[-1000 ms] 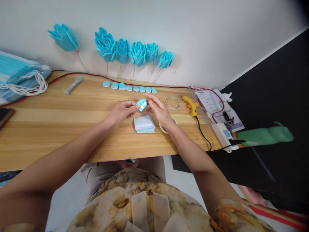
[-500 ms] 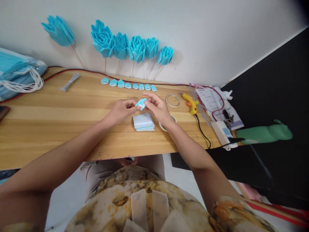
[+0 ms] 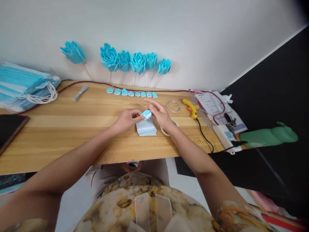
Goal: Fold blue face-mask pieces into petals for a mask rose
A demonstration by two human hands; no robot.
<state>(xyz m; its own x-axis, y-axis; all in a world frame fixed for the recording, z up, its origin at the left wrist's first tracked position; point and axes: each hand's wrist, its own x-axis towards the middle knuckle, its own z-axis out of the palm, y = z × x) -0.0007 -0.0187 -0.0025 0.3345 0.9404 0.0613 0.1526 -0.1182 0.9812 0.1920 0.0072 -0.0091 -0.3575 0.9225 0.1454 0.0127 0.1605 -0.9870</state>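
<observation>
Both hands meet over the middle of the wooden desk. My left hand pinches a small folded light-blue piece by its left side. My right hand grips the same piece from the right, with its upper fingers stretched out. Just below the hands lies a stack of pale blue and white squares. A roll of tape sits partly hidden under my right wrist.
A row of several small blue folded petals lies near the wall, below blue paper flowers on sticks. Right of the hands are a tape ring, a yellow glue gun and a power strip. Face masks are stacked far left.
The camera view shifted, so everything sits a little lower in the picture. My hands still hold the folded blue piece; the right fingers have shifted slightly on it.
</observation>
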